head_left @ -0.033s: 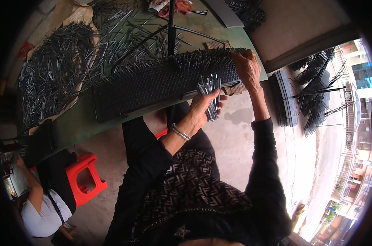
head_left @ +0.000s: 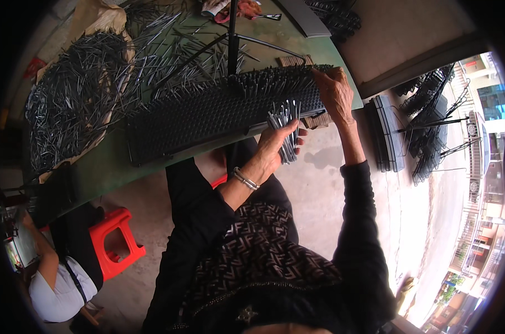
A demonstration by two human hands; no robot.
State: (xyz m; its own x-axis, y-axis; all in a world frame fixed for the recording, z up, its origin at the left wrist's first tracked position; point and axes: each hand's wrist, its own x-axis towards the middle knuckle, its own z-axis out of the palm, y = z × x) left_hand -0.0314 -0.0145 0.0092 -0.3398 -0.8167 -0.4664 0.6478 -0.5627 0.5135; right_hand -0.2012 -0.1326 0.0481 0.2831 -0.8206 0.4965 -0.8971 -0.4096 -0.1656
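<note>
A bundle of thin grey metal rods (head_left: 287, 146) is gripped in my left hand (head_left: 272, 146), below the near edge of the tray. My right hand (head_left: 336, 96) is closed, with its fingertips bent down at the right end of a long black perforated tray (head_left: 191, 125). Whatever is between those fingertips is hidden behind the hand. Short dark rods (head_left: 269, 83) stand upright in the holes along the tray's far side. Nearer to me, rows of holes show bare.
A big heap of loose dark rods (head_left: 74, 94) lies on brown paper at the left of the green table (head_left: 105, 181). A black upright stand (head_left: 233, 47) rises behind the tray. Below are a red stool (head_left: 116, 245) and another person (head_left: 60, 289). Black racks (head_left: 430, 131) stand at right.
</note>
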